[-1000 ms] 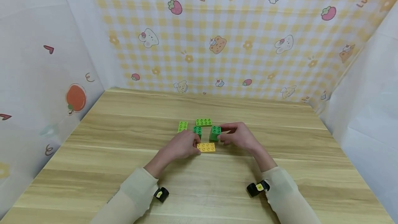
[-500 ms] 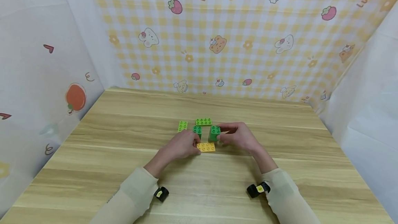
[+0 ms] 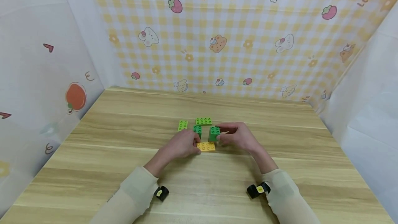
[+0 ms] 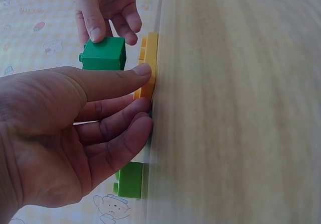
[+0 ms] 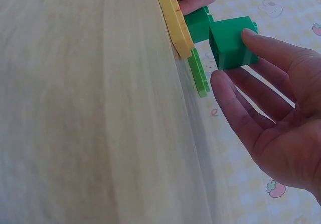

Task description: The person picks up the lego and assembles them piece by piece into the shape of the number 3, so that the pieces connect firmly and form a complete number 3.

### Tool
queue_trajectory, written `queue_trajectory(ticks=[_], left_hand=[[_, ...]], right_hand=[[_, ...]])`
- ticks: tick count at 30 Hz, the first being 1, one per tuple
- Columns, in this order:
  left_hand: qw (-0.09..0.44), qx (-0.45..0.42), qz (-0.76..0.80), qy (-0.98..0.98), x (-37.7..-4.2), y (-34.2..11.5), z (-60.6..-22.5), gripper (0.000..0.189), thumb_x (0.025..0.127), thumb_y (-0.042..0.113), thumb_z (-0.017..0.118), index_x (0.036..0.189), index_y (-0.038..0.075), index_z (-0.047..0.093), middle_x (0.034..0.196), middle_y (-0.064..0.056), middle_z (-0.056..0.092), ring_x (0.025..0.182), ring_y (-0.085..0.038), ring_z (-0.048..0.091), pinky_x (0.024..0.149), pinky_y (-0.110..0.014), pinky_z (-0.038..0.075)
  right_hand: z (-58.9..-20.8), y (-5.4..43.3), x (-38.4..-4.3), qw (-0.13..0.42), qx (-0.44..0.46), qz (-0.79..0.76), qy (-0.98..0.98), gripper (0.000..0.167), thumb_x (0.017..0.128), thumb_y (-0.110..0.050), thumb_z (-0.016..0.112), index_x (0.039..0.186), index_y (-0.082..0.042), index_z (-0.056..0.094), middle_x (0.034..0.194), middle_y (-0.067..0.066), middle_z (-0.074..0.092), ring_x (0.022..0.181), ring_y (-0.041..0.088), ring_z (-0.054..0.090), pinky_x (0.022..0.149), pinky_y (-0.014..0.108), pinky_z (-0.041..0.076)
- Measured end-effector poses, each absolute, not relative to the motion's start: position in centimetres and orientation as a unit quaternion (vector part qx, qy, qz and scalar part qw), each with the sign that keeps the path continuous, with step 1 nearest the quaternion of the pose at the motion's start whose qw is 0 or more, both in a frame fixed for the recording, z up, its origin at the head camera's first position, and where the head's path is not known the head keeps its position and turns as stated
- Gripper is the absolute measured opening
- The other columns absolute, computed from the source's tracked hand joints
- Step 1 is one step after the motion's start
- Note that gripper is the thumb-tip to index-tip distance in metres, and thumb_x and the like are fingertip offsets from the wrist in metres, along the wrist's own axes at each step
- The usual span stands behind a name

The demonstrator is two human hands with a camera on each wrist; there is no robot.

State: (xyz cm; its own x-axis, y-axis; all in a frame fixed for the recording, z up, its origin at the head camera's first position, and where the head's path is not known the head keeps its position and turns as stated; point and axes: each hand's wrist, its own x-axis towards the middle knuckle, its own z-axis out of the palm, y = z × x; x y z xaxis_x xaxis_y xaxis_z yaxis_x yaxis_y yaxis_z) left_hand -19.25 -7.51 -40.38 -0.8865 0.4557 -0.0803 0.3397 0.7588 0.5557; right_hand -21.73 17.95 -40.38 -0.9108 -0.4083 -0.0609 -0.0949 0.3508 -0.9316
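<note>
1. Left hand pinches yellow brick by its left end, flat on tabletop, probably steadying it
2. Right hand grips raised green block by its sides, seemingly leaving studs and underside free
3. Second green block sits behind yellow brick
</note>
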Motion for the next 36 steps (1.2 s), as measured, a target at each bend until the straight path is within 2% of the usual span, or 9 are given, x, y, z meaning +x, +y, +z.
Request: queue_trajectory(ticks=[10, 22, 36], left_hand=[[0.102, 0.216, 0.273, 0.932, -19.26, -7.48, -40.32, 0.026, 0.083, 0.016, 0.091, 0.102, 0.003, 0.078, 0.078, 0.003, 0.069, 0.072, -0.011, 0.06, 0.072, -0.031, 0.053], [0.106, 0.206, 0.272, 0.934, -19.26, -7.46, -40.27, 0.026, 0.083, 0.017, 0.091, 0.101, 0.004, 0.078, 0.08, 0.002, 0.069, 0.073, -0.012, 0.06, 0.073, -0.031, 0.052], [0.106, 0.207, 0.27, 0.934, -19.28, -7.49, -40.3, 0.026, 0.083, 0.017, 0.091, 0.101, 0.003, 0.078, 0.082, 0.001, 0.069, 0.073, -0.013, 0.06, 0.072, -0.031, 0.052]], right_hand=[[-40.37, 17.74, -21.38, 0.156, -0.152, -0.545, 0.809, 0.042, 0.092, -0.008, 0.081, 0.133, -0.001, 0.072, 0.133, 0.021, 0.071, 0.11, 0.023, 0.074, 0.082, 0.038, 0.064], [-40.65, 17.52, -21.28, 0.166, -0.16, -0.534, 0.814, 0.041, 0.092, -0.009, 0.081, 0.131, -0.003, 0.073, 0.132, 0.019, 0.073, 0.108, 0.021, 0.075, 0.08, 0.036, 0.064], [-41.07, 17.32, -21.39, 0.172, -0.166, -0.517, 0.822, 0.039, 0.09, -0.008, 0.083, 0.128, -0.003, 0.075, 0.123, 0.016, 0.077, 0.102, 0.018, 0.075, 0.08, 0.035, 0.064]])
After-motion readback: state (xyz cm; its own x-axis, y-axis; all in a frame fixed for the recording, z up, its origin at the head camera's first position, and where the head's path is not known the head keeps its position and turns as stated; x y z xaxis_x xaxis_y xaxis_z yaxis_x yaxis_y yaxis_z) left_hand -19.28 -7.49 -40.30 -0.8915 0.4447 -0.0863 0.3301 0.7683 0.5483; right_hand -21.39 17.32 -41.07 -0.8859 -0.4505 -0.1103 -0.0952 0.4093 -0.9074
